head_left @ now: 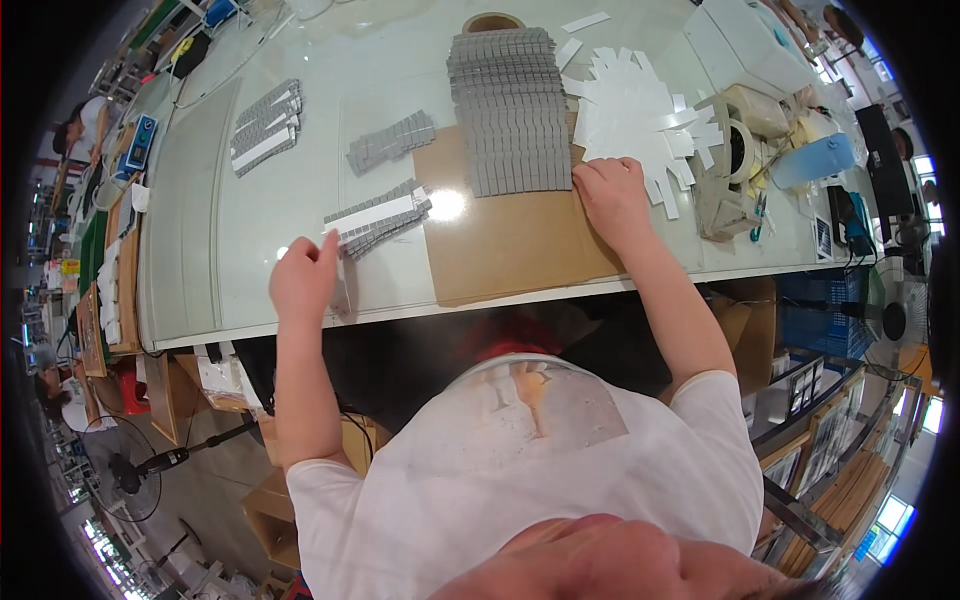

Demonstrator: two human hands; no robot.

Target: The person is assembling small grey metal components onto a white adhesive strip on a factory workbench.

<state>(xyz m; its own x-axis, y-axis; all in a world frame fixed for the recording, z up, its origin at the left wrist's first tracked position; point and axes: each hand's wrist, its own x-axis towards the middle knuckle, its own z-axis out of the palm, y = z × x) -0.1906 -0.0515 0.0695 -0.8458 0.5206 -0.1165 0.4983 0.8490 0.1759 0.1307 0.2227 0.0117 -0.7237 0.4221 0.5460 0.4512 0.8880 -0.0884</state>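
Note:
My left hand (303, 280) is closed, with fingers curled and one fingertip at the left end of a white strip (375, 216). That strip lies on a small stack of grey segmented strips (385, 236). At the lower right corner of a large sheet of overlapping grey segmented strips (512, 140), my right hand (612, 200) has its fingers pinched together. Whatever is between them is too small to make out. The sheet rests on a brown cardboard piece (525, 245), which reaches the front of the table.
Grey strip bundles (392, 142) lie left of the cardboard, with another stack (267, 128) farther left. White strips (640, 120) are heaped at the right, beside a tape dispenser (728, 165) and a blue bottle (815, 160). A tape roll (492, 22) sits behind the sheet.

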